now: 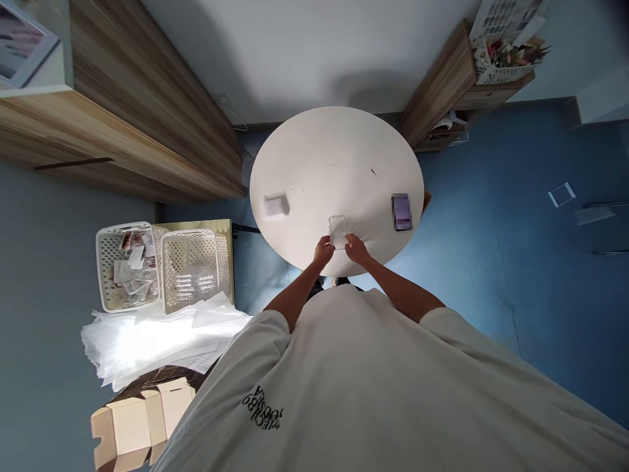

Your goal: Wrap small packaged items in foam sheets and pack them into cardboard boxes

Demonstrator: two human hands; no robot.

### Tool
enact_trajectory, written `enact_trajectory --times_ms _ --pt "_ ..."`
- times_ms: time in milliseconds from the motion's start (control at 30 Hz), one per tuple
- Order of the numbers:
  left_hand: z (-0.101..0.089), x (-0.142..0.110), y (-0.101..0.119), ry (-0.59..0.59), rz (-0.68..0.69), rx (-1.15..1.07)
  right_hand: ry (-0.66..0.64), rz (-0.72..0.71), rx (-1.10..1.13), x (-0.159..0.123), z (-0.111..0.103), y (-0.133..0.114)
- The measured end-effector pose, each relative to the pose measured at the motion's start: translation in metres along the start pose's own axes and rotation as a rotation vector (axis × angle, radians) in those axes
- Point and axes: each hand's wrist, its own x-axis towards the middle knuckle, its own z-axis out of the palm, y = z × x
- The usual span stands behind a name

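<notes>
Near the front edge of the round white table (pixel 334 144), both hands hold a small transparent rectangular case (pixel 337 226) with rounded corners; its exact kind is too small to tell. My left hand (pixel 324 250) grips its lower left corner, fingers closed. At the lower right side, my right hand (pixel 356 249) pinches it between thumb and fingers. To the left on the tabletop lies a small white block-like item (pixel 276 207). A dark-edged purple item (pixel 401 212), partly blurred by pixels, lies near the right edge.
Two white perforated baskets (pixel 164 275) stand at the left, one with packets, the other with transparent pieces. White sheets (pixel 147 341) and an opened cardboard box (pixel 132 419) are nearer me. A wooden cabinet (pixel 162 98) rises at the left and a shelf unit (pixel 442 85) at the back right.
</notes>
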Motion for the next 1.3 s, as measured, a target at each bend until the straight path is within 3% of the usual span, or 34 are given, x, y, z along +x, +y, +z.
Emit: enact_trajectory --times_ms 300,567,733,1033,1300 --pt "-0.003 0.023 0.002 -0.035 -0.013 -0.048 -0.022 -0.023 0.072 0.010 -0.009 0.001" --pt "-0.022 -0.001 -0.008 0.028 0.002 0.155 -0.013 -0.049 0.036 -0.004 -0.017 0.025" --pt "-0.043 -0.023 -0.003 0.157 0.077 0.302 0.080 -0.234 0.119 0.003 -0.022 0.022" --pt "-0.107 -0.058 -0.006 0.377 0.172 0.261 0.082 -0.572 0.153 0.024 -0.002 -0.044" --pt "-0.164 -0.086 -0.019 0.448 0.264 0.188 0.033 -0.714 0.124 0.019 0.046 -0.122"
